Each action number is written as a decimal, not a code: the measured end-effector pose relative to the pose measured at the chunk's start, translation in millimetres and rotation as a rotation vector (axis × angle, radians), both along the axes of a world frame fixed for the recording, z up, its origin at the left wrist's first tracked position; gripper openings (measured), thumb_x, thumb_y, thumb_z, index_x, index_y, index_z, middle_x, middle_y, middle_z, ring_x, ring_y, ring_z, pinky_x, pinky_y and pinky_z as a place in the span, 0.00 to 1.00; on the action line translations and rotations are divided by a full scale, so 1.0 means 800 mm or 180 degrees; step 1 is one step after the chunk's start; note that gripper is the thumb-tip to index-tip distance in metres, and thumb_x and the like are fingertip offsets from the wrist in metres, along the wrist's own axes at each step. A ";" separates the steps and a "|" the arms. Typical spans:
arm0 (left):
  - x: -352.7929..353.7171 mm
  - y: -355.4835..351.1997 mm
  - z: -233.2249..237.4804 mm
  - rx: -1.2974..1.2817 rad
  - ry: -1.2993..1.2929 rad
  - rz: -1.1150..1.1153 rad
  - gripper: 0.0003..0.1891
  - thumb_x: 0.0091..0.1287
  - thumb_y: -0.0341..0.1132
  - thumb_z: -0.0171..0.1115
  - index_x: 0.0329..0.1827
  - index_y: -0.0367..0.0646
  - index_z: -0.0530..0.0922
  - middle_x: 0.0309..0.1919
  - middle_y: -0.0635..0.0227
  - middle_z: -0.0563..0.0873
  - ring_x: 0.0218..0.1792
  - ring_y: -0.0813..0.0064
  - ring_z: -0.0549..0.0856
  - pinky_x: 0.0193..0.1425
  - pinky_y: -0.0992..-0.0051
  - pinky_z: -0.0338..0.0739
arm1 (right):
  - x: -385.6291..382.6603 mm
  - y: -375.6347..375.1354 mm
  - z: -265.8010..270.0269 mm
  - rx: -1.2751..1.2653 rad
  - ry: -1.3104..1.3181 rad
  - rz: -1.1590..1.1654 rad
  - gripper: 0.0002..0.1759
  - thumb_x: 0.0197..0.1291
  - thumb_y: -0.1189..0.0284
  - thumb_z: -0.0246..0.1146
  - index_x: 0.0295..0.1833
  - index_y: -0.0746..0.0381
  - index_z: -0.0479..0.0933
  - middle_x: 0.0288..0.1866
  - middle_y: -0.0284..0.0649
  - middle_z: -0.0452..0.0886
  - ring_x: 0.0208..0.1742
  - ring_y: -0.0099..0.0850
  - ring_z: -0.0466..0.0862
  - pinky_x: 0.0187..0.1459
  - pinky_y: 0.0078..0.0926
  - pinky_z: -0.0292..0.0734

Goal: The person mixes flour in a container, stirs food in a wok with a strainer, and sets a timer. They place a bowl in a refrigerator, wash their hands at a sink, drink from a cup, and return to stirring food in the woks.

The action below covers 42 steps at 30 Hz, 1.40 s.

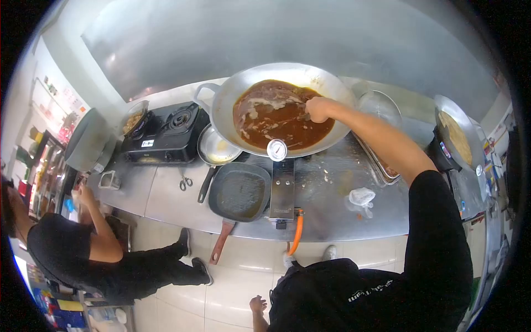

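My right hand [318, 109] is closed over the right part of a large metal wok [221, 108], its fingers at the surface of the brown sauce [287, 130]. What it grips is mostly hidden in the sauce, where pale streaks and foam show. A round dial thermometer [276, 149] sits at the wok's front rim, above a steel burner control box [282, 191] with an orange hose [297, 235]. Low beside my body hangs my left hand [258, 304], fingers loosely bent and apart, holding nothing.
Left of the wok are a small frying pan [207, 145], a square grill pan [239, 191], scissors [185, 181] and a black gas stove [160, 135]. A crumpled plastic bag [362, 197] lies right. Another wok [456, 130] stands far right. A co-worker [72, 243] stands at left.
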State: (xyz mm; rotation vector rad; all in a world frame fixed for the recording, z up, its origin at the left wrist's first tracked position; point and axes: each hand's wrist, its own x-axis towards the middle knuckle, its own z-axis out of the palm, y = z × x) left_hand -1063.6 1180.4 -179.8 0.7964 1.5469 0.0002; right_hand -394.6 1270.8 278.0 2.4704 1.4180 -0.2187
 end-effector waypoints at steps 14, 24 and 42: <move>0.046 0.032 -0.020 0.0238 -0.0269 -0.0240 0.15 0.61 0.43 0.55 0.40 0.39 0.73 0.23 0.59 0.81 0.17 0.73 0.78 0.19 0.76 0.73 | -0.116 -0.064 0.079 0.0861 0.1815 0.0275 0.19 0.50 0.74 0.53 0.50 0.63 0.75 0.40 0.51 0.80 0.43 0.41 0.80 0.46 0.35 0.72; 0.082 0.048 -0.015 0.0277 -0.0364 -0.0433 0.15 0.60 0.41 0.55 0.40 0.37 0.73 0.21 0.59 0.81 0.15 0.74 0.78 0.15 0.78 0.70 | -0.125 -0.151 0.098 0.1190 0.1965 -0.0029 0.21 0.57 0.76 0.51 0.58 0.61 0.70 0.34 0.41 0.79 0.34 0.27 0.76 0.41 0.28 0.71; 0.030 0.020 -0.045 0.0283 -0.0272 -0.0094 0.17 0.61 0.43 0.54 0.42 0.36 0.73 0.22 0.58 0.81 0.16 0.73 0.78 0.15 0.79 0.71 | -0.003 -0.066 0.081 0.0053 -0.1488 0.0023 0.08 0.40 0.77 0.57 0.28 0.63 0.80 0.29 0.49 0.80 0.32 0.44 0.82 0.32 0.39 0.76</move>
